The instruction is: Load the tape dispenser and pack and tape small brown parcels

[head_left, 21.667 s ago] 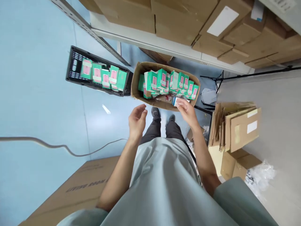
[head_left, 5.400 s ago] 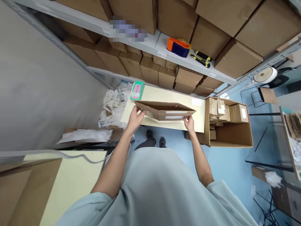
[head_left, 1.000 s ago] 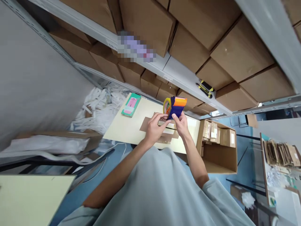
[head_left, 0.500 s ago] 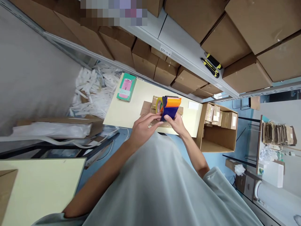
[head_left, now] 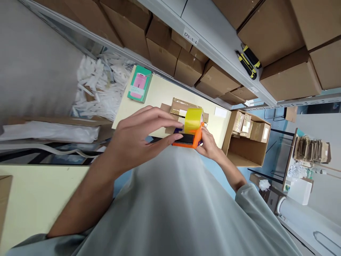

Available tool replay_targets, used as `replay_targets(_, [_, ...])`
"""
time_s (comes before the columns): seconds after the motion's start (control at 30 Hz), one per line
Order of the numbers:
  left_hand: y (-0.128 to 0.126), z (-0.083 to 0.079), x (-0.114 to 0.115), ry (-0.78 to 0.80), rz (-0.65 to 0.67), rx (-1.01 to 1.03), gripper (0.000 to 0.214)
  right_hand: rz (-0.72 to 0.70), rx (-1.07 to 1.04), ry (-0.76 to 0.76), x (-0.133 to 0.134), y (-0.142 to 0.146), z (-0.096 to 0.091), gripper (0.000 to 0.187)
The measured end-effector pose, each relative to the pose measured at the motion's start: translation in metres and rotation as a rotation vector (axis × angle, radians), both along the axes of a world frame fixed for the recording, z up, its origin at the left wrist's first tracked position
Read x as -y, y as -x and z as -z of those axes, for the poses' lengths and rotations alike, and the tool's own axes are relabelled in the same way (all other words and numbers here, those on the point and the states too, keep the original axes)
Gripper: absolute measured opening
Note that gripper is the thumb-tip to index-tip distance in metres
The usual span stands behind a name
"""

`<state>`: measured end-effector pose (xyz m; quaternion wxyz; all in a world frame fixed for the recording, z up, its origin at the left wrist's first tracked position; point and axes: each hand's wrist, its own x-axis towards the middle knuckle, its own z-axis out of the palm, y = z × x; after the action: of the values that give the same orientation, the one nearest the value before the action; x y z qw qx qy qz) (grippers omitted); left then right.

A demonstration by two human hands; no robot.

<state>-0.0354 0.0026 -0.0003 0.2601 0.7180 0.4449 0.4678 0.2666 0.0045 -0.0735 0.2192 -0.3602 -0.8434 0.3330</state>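
An orange and blue tape dispenser (head_left: 189,136) with a yellow tape roll (head_left: 194,120) is held close to my chest, above the near edge of the cream table (head_left: 160,94). My right hand (head_left: 209,143) grips its handle from the right. My left hand (head_left: 135,137) pinches at the front of the dispenser with thumb and fingers. A folded flat cardboard box (head_left: 179,107) lies on the table behind the dispenser. A green and pink product box (head_left: 139,83) rests at the table's far left corner.
Shelves of brown cartons (head_left: 186,64) stand behind the table, with yellow-black utility knives (head_left: 248,61) on a shelf. An open carton (head_left: 249,140) with small parcels sits right of the table. White paper scraps (head_left: 99,87) pile at the left. Another cream table (head_left: 32,199) is near left.
The dispenser has come down and closer to my body and turned so the yellow roll faces up. My left hand has moved onto its front end. The view tilted.
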Motion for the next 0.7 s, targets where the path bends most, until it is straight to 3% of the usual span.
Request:
replay_targets(0.23, [-0.008, 0.000, 0.004, -0.066, 0.069, -0.114, 0.019, -0.144, 0.071, -0.143, -0.007, -0.019, 0.003, 0.028])
replay_targets(0.43, [-0.016, -0.006, 0.012, -0.061, 0.073, -0.144, 0.018, -0.125, 0.094, -0.191, -0.013, -0.029, -0.001, 0.022])
replay_targets(0.6, [-0.023, -0.006, 0.024, -0.165, 0.049, -0.188, 0.038, -0.086, 0.062, -0.289, -0.014, -0.034, -0.006, 0.030])
replay_targets(0.7, [-0.027, -0.002, 0.035, -0.138, 0.043, -0.149, 0.048, -0.088, 0.070, -0.319, -0.013, -0.038, -0.008, 0.032])
